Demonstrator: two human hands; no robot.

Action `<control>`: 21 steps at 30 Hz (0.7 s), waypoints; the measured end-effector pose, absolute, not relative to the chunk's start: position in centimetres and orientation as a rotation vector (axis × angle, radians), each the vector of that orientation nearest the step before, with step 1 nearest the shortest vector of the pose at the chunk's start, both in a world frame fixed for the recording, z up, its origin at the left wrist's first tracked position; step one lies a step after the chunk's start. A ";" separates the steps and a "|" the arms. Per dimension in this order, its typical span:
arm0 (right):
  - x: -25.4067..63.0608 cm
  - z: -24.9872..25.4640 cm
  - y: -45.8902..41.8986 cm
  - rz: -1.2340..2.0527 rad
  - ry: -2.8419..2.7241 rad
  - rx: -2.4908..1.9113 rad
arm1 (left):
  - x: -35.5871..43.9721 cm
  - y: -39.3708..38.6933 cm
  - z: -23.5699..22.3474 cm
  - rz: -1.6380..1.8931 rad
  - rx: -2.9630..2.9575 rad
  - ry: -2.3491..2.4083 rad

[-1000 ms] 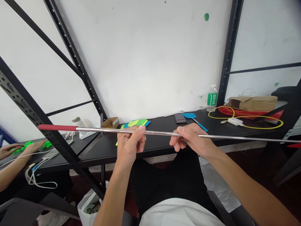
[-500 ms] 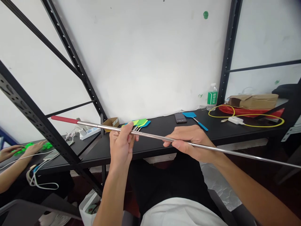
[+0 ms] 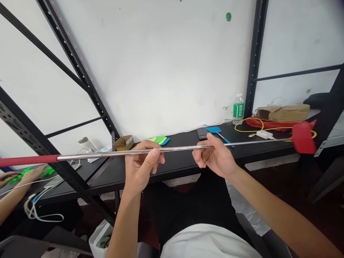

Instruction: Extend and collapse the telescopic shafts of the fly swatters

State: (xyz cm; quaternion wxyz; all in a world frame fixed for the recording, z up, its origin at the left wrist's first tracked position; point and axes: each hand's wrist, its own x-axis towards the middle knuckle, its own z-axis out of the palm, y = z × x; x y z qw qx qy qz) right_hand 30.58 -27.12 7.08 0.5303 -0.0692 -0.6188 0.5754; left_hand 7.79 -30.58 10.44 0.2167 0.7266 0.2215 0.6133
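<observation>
A telescopic fly swatter (image 3: 177, 148) with a long metal rod lies nearly level across my view. Its red handle end runs off the left edge, and its red paddle (image 3: 303, 138) shows at the far right. My left hand (image 3: 139, 163) is closed around the rod left of centre, thumb pressed against it. Farther right, my right hand (image 3: 215, 156) grips the rod lightly between thumb and curled fingers. Behind my left hand, green and blue swatter heads (image 3: 161, 140) lie on the black table (image 3: 172, 161). A blue fly swatter (image 3: 214, 130) rests beyond my right hand.
A phone (image 3: 202, 134), a water bottle (image 3: 238, 109), a yellow cable, a white adapter (image 3: 265, 135) and a cardboard box (image 3: 282, 113) are on the table. Black shelf posts rise at both sides. At left, another person's hands (image 3: 30, 174) hold green pieces.
The swatter has shifted left and turned closer to level, bringing its red paddle into view. My right hand has rolled, its thumb now upward. The camera view has moved slightly.
</observation>
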 end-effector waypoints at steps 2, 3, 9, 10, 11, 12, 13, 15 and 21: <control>30.6 7.2 -27.1 1.413 -1.424 -0.197 | 7.7 -30.6 10.5 1.653 2.058 0.599; 30.7 7.2 -27.1 1.424 -1.415 -0.209 | 7.6 -30.6 10.5 1.643 2.073 0.600; 31.4 7.4 -27.0 1.395 -1.561 -0.224 | 7.7 -30.6 10.5 1.816 1.957 0.658; 31.5 7.4 -27.1 1.366 -1.585 -0.222 | 7.8 -30.5 10.5 1.851 1.908 0.677; 31.6 7.4 -27.2 1.330 -1.608 -0.219 | 7.9 -30.5 10.6 1.882 1.865 0.696; 31.6 7.4 -27.3 1.293 -1.629 -0.217 | 8.0 -30.4 10.6 1.907 1.830 0.713; 31.6 7.4 -27.4 1.258 -1.651 -0.219 | 8.0 -30.3 10.6 1.929 1.798 0.730; 31.6 7.2 -27.4 1.198 -1.691 -0.230 | 8.0 -30.2 10.6 1.956 1.731 0.760; 31.7 7.0 -27.8 0.944 -1.821 -0.296 | 7.9 -30.0 10.5 2.007 1.544 0.802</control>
